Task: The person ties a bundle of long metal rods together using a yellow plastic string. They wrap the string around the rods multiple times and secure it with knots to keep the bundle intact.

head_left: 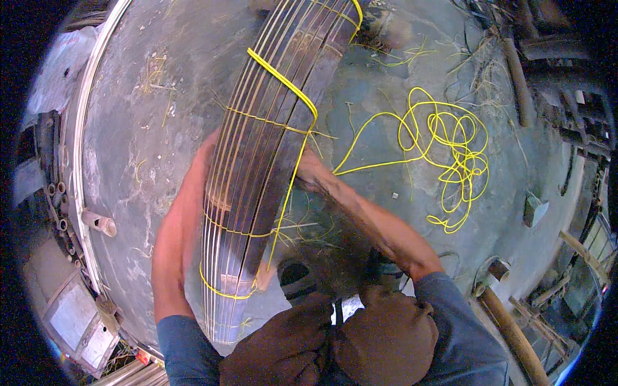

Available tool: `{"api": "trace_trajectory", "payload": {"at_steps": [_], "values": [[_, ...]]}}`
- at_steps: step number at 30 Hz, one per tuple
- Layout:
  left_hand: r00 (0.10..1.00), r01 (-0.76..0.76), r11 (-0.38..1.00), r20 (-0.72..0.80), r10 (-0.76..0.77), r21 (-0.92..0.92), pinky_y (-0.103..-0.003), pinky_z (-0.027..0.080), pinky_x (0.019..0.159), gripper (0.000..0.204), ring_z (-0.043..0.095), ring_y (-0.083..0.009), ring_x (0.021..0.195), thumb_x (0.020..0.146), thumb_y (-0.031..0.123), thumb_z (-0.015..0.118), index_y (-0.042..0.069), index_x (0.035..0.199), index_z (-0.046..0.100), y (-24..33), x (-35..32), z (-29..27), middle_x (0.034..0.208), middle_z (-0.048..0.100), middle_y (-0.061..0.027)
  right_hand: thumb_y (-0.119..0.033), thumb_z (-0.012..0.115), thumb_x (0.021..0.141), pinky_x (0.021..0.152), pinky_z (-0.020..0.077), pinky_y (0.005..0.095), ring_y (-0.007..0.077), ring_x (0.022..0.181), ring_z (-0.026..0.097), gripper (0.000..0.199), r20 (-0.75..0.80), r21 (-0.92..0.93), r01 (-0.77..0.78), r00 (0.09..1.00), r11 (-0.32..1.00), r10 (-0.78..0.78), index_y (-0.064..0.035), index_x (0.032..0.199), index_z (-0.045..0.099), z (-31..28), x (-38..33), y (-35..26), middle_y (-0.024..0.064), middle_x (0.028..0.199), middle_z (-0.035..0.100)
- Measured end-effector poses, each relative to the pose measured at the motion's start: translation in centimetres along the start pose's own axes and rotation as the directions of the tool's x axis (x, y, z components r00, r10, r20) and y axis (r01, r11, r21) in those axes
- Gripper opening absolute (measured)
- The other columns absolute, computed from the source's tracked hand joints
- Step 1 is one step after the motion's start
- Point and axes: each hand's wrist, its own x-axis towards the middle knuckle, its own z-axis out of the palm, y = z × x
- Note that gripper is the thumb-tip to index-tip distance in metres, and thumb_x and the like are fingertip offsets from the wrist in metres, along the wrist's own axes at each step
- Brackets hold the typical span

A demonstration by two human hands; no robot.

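Note:
A long bundle of split bamboo slats [283,83], dark on the outer faces with pale edges, slants up across the middle between my arms. Thin yellowish ties cross it at intervals. A brighter yellow cord [283,78] loops over its upper part and runs down its right side to the lower end. My left hand [210,143] reaches behind the bundle's left side, with its fingers hidden. On the other side, my right hand [311,172] meets the bundle's right edge near the cord, and its fingers are hidden too.
Loose coils of yellow cord [460,151] lie on the grey concrete floor [380,199] to the right. A short bamboo piece [98,222] lies at the left beside long pale strips [80,154]. Bamboo poles [512,334] and stacked wood line the right side.

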Motion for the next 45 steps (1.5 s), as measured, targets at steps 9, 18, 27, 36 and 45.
{"api": "trace_trajectory", "payload": {"at_steps": [9,18,27,36,45], "values": [[0.999,-0.037,0.999,-0.007,0.037,-0.005,-0.034,0.051,0.065,0.042,0.059,-0.0147,0.074,0.090,0.041,0.056,0.007,0.113,0.062,2.3,1.0,0.6,0.092,0.065,-0.0041,-0.016,0.056,0.091,0.075,0.0528,0.0400,0.0209,0.089,0.062,0.027,-0.007,0.053,0.033,0.999,0.998,-0.033,-0.0020,0.113,0.061,0.5,-0.1,0.5,0.0095,0.102,0.066],[0.992,-0.098,0.954,0.043,0.115,-0.284,-0.035,0.051,0.062,0.038,0.060,-0.0149,0.072,0.087,0.040,0.061,0.007,0.104,0.065,-1.1,2.6,-1.4,0.087,0.066,-0.0048,-0.011,0.054,0.090,0.078,0.0518,0.0407,0.0228,0.092,0.061,0.028,-0.013,0.279,-0.063,0.997,0.958,0.070,-0.0027,0.117,0.058,1.7,-0.8,-0.4,0.0090,0.106,0.064],[0.990,-0.123,0.949,0.031,0.138,-0.289,-0.032,0.048,0.060,0.030,0.057,-0.0132,0.067,0.088,0.034,0.061,0.007,0.103,0.063,1.9,1.1,1.2,0.080,0.062,-0.0028,-0.006,0.057,0.087,0.083,0.0514,0.0420,0.0249,0.096,0.061,0.036,-0.092,-0.083,0.024,0.995,0.996,-0.031,-0.0022,0.122,0.054,-0.9,2.5,4.4,0.0109,0.112,0.062],[0.974,-0.221,0.942,-0.103,0.201,-0.253,-0.028,0.045,0.056,0.022,0.052,-0.0103,0.061,0.092,0.027,0.058,0.008,0.103,0.058,2.4,0.6,0.3,0.073,0.057,-0.0002,-0.013,0.053,0.090,0.072,0.0531,0.0376,0.0196,0.084,0.062,0.022,-0.152,0.139,-0.128,0.977,0.982,0.149,-0.0022,0.108,0.061,1.3,-0.4,-0.6,0.0081,0.092,0.066],[0.677,-0.637,0.770,-0.453,0.581,0.035,-0.023,0.037,0.055,0.020,0.043,-0.0057,0.061,0.095,0.021,0.056,0.007,0.108,0.049,4.6,-14.5,-2.6,0.070,0.046,0.0027,-0.032,0.055,0.092,0.074,0.0531,0.0383,0.0234,0.084,0.066,0.031,-0.066,-0.482,0.251,0.945,0.839,-0.321,-0.0043,0.103,0.064,2.4,-11.7,-17.8,0.0118,0.089,0.068]]}}
